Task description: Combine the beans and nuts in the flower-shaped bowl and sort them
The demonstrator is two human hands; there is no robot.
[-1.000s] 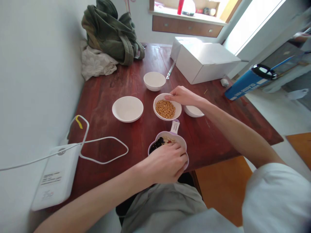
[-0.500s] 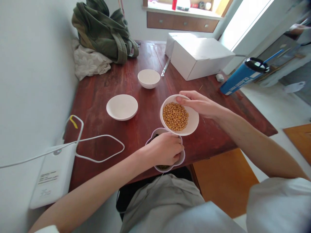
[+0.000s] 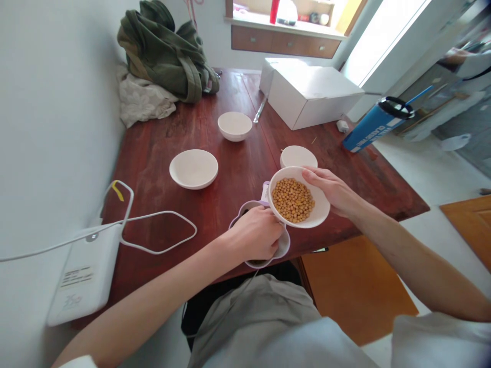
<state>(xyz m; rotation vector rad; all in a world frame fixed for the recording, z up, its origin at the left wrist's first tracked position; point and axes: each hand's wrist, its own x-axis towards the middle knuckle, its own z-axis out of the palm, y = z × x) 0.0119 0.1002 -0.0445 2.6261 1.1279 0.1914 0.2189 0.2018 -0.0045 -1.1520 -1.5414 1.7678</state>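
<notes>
A white bowl (image 3: pixel 320 207) of yellow beans (image 3: pixel 292 200) is tilted in my right hand (image 3: pixel 333 190), its thumb over the rim. My left hand (image 3: pixel 256 234) is closed over a purple-rimmed sectioned dish (image 3: pixel 284 246) at the table's near edge; its fingertips and whatever they grip are hidden. Dark contents show in part of the dish. Behind the held bowl stands another white bowl (image 3: pixel 298 156). Two more white bowls rest on the table, one at the left (image 3: pixel 194 169) and one farther back (image 3: pixel 235 126).
The dark red table (image 3: pixel 153 138) holds a green bag (image 3: pixel 164 56), a white box (image 3: pixel 307 94) and a blue tumbler (image 3: pixel 374 128). At the left lie a white device (image 3: pixel 86 281) and its looped cable (image 3: pixel 161 213). A person's arm shows at the far upper right.
My right hand has moved the bean bowl right and toward me, exposing the white bowl behind it and the dish's handle. My left hand has stayed nearly still over the dish.
</notes>
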